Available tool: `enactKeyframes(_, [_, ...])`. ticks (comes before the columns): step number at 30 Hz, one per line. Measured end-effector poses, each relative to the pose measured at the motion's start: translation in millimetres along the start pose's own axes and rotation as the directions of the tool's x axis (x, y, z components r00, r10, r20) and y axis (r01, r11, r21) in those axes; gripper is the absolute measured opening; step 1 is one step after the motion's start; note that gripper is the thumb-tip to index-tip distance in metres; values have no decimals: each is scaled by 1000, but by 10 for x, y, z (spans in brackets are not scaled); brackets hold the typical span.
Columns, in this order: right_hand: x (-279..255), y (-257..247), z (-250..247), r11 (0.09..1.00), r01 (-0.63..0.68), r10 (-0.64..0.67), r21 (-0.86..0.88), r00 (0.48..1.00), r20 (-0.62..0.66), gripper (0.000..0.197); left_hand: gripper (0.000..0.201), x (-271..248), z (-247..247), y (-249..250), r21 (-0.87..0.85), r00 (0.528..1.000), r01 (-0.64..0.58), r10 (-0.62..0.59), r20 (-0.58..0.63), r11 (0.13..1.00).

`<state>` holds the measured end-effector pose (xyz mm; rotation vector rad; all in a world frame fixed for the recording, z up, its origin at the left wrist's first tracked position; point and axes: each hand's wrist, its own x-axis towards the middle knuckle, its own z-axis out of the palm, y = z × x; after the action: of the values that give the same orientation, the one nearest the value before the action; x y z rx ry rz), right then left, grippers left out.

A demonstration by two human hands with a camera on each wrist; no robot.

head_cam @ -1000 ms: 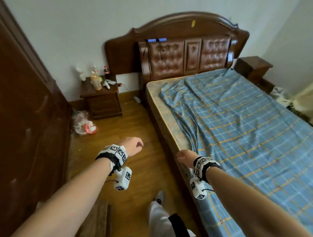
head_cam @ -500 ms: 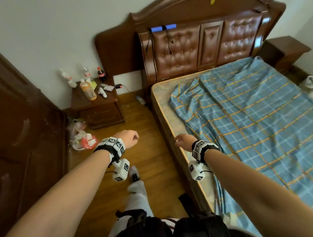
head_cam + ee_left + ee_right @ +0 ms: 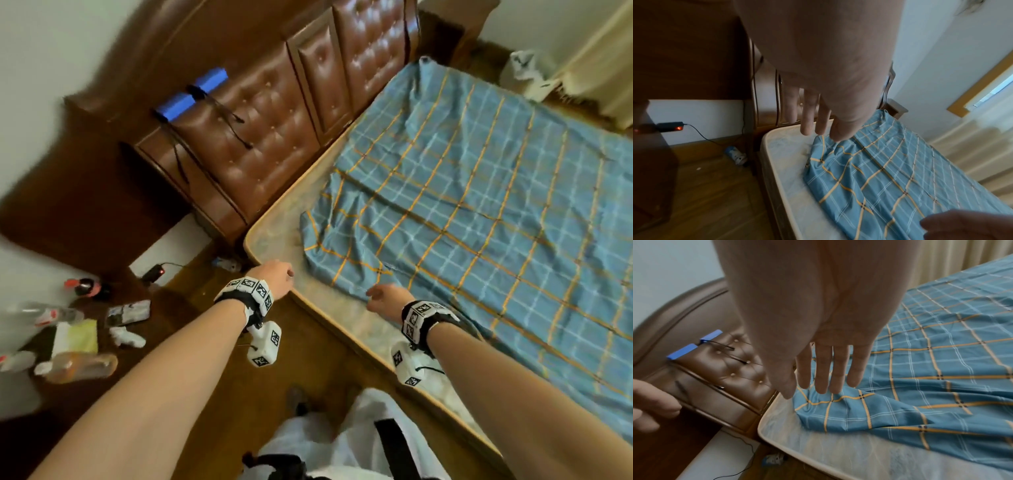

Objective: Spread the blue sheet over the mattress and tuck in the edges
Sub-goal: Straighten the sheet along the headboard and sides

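The blue checked sheet (image 3: 479,212) (image 3: 879,178) (image 3: 920,386) lies rumpled over the pale mattress (image 3: 274,240) (image 3: 781,162) (image 3: 818,447). A bare strip of mattress shows along the near side and the headboard corner. My left hand (image 3: 275,275) (image 3: 818,123) hovers over the mattress's near edge, fingers relaxed and empty. My right hand (image 3: 385,296) (image 3: 824,378) hangs just above the sheet's crumpled corner with straight fingers, holding nothing.
A brown padded headboard (image 3: 274,113) stands at the bed's top. To the left sits a nightstand (image 3: 85,325) crowded with bottles. A charger (image 3: 154,274) and a can (image 3: 734,155) lie on the wooden floor (image 3: 325,359) beside the bed.
I have walked toward the head of the bed. Both hands moved forward, the right one from the mattress side to above the sheet's corner; the left now reaches the mattress edge.
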<state>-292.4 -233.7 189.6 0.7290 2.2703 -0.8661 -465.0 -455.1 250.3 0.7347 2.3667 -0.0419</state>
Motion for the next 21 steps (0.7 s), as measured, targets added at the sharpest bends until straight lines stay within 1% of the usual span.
enactKeyframes(3, [578,-116,-17,998,-38,36,53,999,37,44,37,666,-191,-128,-9,1000,-10,10,14,1000])
enactKeyframes(7, [1632,-322,151,997,-60,56,47,994,97,56,48,1714,-213,-377,-156,999,24,-27,-19,988])
enactKeyframes(10, [2381,-447,371,997,-78,75,30,994,80,69,52,2576,29,-574,-255,995,94,-101,-14,962])
enactKeyframes(13, [3018,-500,602,992,-127,126,16,990,56,88,60,3334,375,-711,-339,987,160,-156,39,927])
enactKeyframes(15, [3388,-511,756,990,-137,138,-28,990,27,92,70,3787,592,-786,-410,985,175,-161,68,895])
enactKeyframes(17, [3692,-472,907,989,-138,139,-59,990,1,81,81,4237,765,-820,-469,989,147,-136,58,871])
enactKeyframes(19, [3916,-388,1060,986,-158,156,-61,987,-34,58,87,4612,916,-830,-499,993,117,-95,68,859])
enactKeyframes(21, [4030,-296,1184,982,-186,183,-24,978,-100,36,80,4853,1034,-818,-460,990,78,-16,137,885])
